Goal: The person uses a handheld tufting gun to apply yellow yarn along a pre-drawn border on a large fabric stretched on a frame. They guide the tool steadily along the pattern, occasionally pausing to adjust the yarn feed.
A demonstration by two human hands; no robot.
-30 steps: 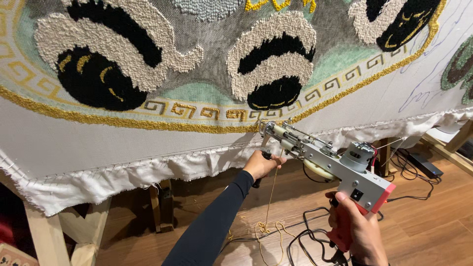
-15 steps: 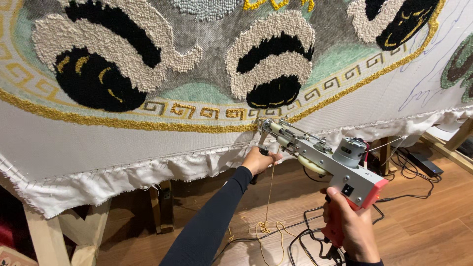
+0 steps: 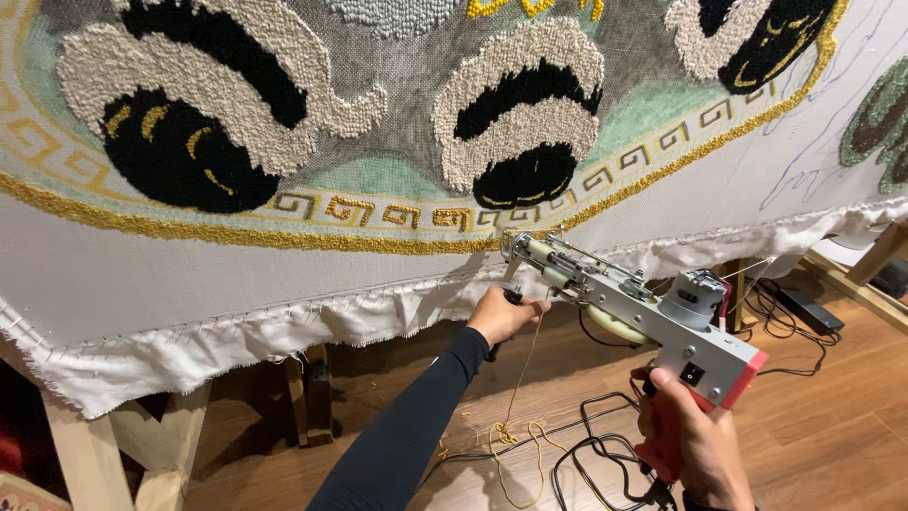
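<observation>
fingers of the right hand (image 3: 695,445) wrap the tufting gun's (image 3: 634,308) red rear handle; the left hand (image 3: 503,315) clamps its front grip. gun tip touches the stretched cloth (image 3: 189,284) at the gold border (image 3: 284,237).

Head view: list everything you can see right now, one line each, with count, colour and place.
tufting gun: one, grey and red, tip against the gold border
rug cloth: one, white with black, cream, green and gold tufting, stretched across the top
yarn: one strand, gold, hanging to the floor
cables: several, black, on the wooden floor
frame leg: one, pale wood, lower left
left hand: front handle
right hand: rear red grip
</observation>
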